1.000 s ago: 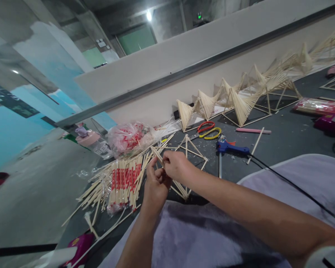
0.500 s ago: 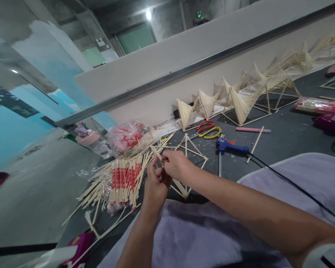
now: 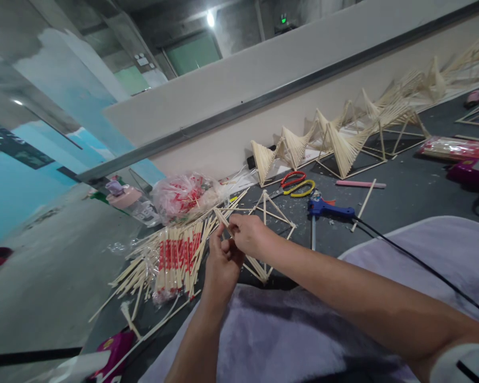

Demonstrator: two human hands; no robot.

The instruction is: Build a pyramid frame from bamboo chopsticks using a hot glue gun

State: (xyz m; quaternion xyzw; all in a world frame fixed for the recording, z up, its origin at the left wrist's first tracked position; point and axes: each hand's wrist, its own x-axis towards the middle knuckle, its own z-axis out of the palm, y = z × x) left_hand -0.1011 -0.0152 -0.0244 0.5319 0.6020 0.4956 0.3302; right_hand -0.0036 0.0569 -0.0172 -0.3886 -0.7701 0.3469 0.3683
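A frame of thin wooden sticks (image 3: 265,196) stands on the dark table, partly covered by my hands. My right hand (image 3: 248,234) reaches across from the right, its fingers pinched on a wooden stick (image 3: 220,215) at the frame's left side. Just below it, my left hand (image 3: 224,261) is curled, with thumb and forefinger on the same stick. Both hands touch or nearly touch each other, and the fingertips partly hide the contact. To the right of the frame lies a blue glue gun (image 3: 330,208). Scissors (image 3: 299,187) with red and yellow handles rest behind it.
Loose sticks and a red-printed plastic pack of chopsticks (image 3: 179,255) lie at left. Behind are a plastic bag (image 3: 179,197) and a bottle (image 3: 130,201). Finished twisted stick models (image 3: 345,151) line the wall. A black cord (image 3: 419,260) crosses the lilac cloth (image 3: 435,239).
The view has shifted very slightly. Both hands keep their hold at the same spot, with barely any finger movement.
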